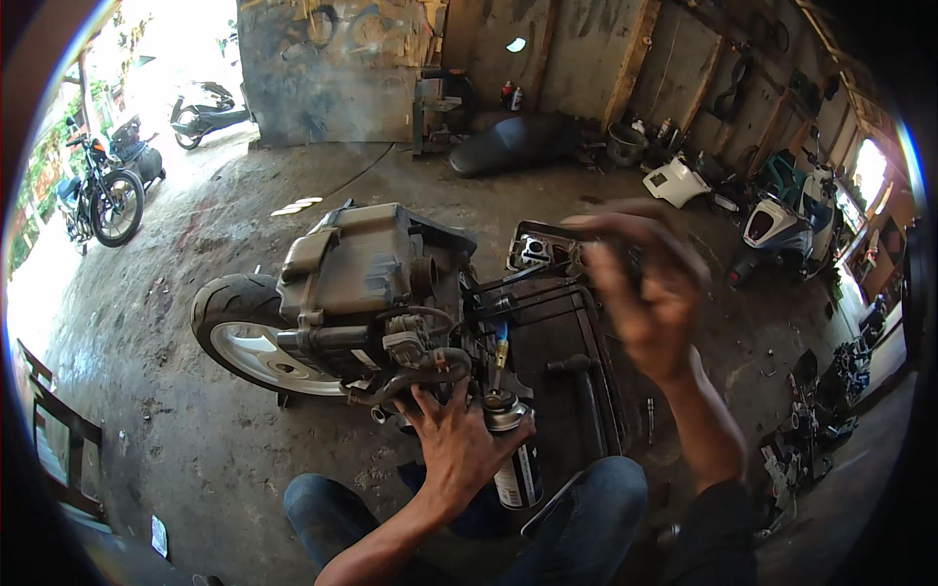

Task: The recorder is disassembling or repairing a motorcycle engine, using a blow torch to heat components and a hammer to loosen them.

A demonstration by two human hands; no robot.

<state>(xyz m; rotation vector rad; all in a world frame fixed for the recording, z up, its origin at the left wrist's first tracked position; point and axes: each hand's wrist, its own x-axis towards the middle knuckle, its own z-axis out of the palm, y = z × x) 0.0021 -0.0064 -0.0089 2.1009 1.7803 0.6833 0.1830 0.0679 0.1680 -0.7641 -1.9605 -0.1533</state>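
Observation:
A scooter's engine and rear section, with a dusty air filter box [352, 259] on top and a rear wheel [259, 337] at its left, stands before me. My left hand [449, 444] has its fingers spread against the lower hose and carburettor [415, 347]. Its thumb reaches across the top of a gas canister [520, 479] between my knees. From the canister rises a brass torch nozzle [501, 354], with a bluish glow at its tip near the frame. My right hand [650, 293] is raised above the metal frame [596, 361], smeared by motion, so its fingers are unclear.
A hammer-like tool [576, 376] lies inside the frame, and a thin metal tool [651, 420] lies right of it. Loose parts [791, 459] cover the floor at right. A black seat [518, 145] and white fairing [674, 182] lie farther back; a motorcycle [103, 190] stands left.

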